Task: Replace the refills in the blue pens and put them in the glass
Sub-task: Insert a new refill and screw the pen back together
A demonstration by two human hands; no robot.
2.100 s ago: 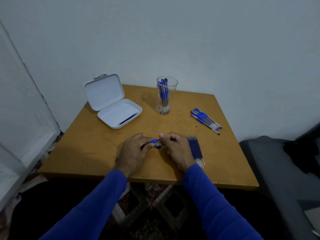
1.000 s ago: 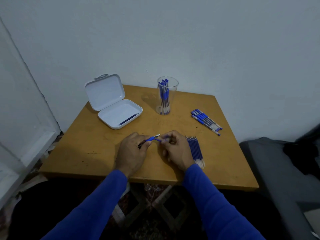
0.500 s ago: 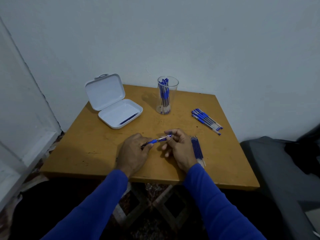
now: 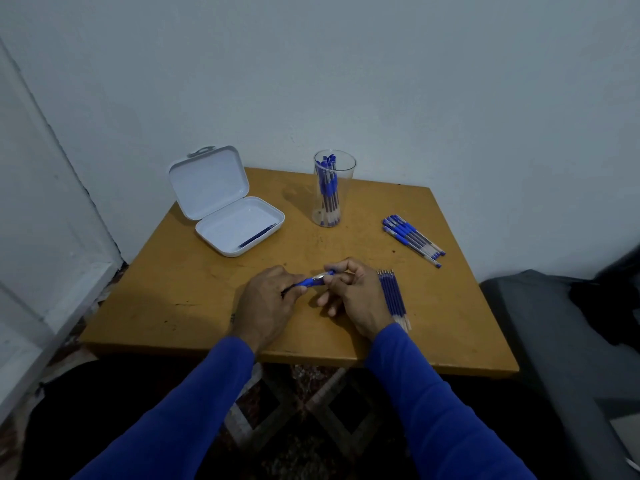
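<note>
Pen [image 4: 313, 280] held between my two hands above the near middle of the wooden table [image 4: 194, 292]. My left hand [image 4: 265, 306] curls round its rear barrel; my right hand [image 4: 353, 294] pinches its front end between thumb and forefinger, the other fingers loosely spread. Row of refills [image 4: 393, 296] lies just beside my right wrist. Glass [image 4: 334, 188], upright at the far edge, holds several blue pens. Further pens [image 4: 412, 239] lie grouped at far right. White case [image 4: 228, 209], lid open, holds one refill.
</note>
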